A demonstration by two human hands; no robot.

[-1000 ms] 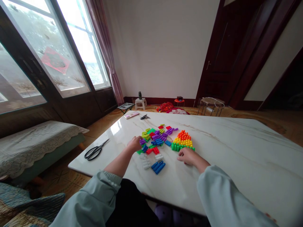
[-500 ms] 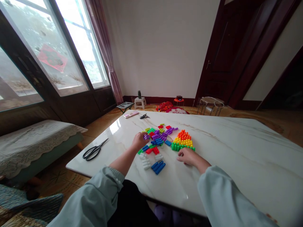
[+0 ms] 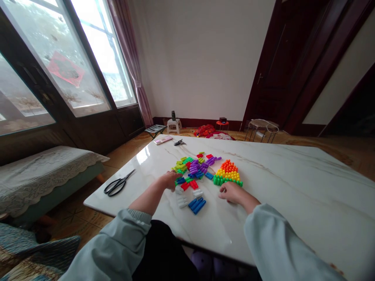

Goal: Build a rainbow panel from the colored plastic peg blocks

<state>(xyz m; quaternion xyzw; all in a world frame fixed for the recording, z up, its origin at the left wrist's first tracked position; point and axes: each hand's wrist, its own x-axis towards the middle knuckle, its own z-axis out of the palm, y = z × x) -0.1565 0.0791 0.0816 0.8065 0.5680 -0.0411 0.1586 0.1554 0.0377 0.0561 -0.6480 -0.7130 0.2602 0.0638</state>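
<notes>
My left hand (image 3: pixel 170 180) reaches low over the left side of a loose pile of coloured plastic pegs, its fingers stretched beside the blue pegs (image 3: pixel 181 180). Purple pegs (image 3: pixel 195 167) lie in the middle of the pile, yellow-green pegs (image 3: pixel 179 168) behind my left fingers. My right hand (image 3: pixel 231 192) rests with curled fingers on the table just in front of a row of green pegs (image 3: pixel 224 180). Whatever those fingers hold is hidden. Beyond that row stand yellow pegs (image 3: pixel 227 174) and orange pegs (image 3: pixel 229 166), narrowing to the back.
Red pegs (image 3: pixel 193 184), white pegs (image 3: pixel 182 201) and large blue pegs (image 3: pixel 197 205) lie nearer to me on the marble-patterned table (image 3: pixel 281 195). Black-handled scissors (image 3: pixel 118 184) are at the left edge. Pliers (image 3: pixel 179 143) and a pink box (image 3: pixel 163 140) lie at the far edge.
My left hand has drawn down and left from the purple pegs. The purple peg seen at its fingertips earlier no longer shows there. My right hand has stayed nearly still.
</notes>
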